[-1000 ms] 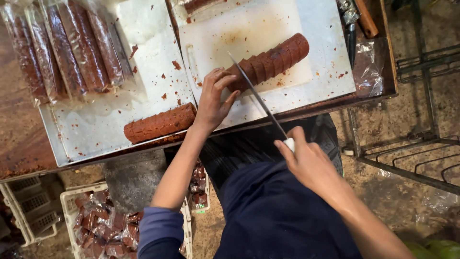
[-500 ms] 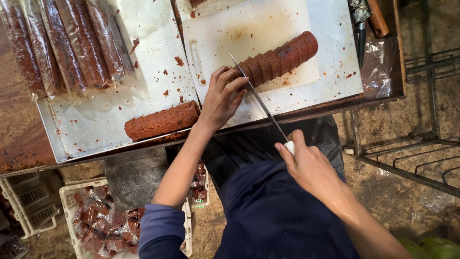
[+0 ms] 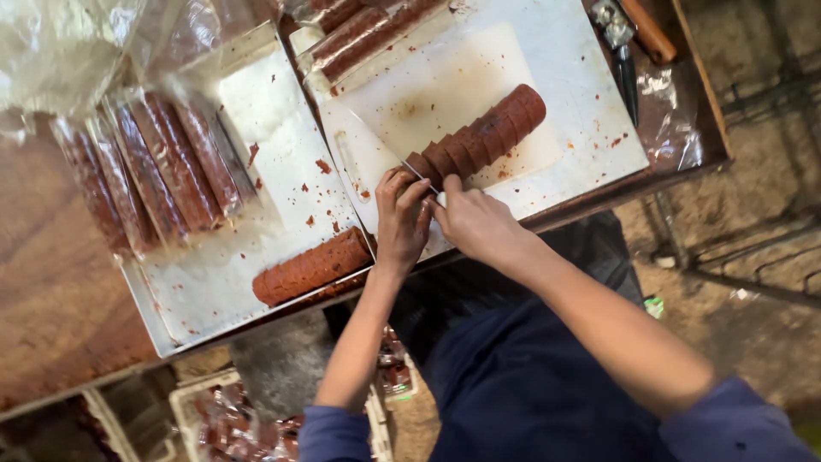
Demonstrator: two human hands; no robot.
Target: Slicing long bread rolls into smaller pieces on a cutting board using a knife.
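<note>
Sliced brown roll (image 3: pixel 479 137) — on white cutting board (image 3: pixel 445 85); near end touches left hand (image 3: pixel 402 218) fingers, curled on it. Right hand (image 3: pixel 479 224) beside — grip on knife (image 3: pixel 376 137) hidden, cannot tell.

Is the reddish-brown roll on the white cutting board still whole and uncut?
No. The roll shows a row of slice lines, and both hands, left hand and right hand, are at its near end.

Bare white cutting board (image 3: pixel 445 94) lies open at twelve o'clock of the hands. At two o'clock the sliced brown roll (image 3: pixel 479 135) blocks passage. At nine o'clock, a second brown roll (image 3: pixel 310 267) and wrapped rolls (image 3: pixel 162 171) crowd the metal tray (image 3: pixel 282 145).
</note>
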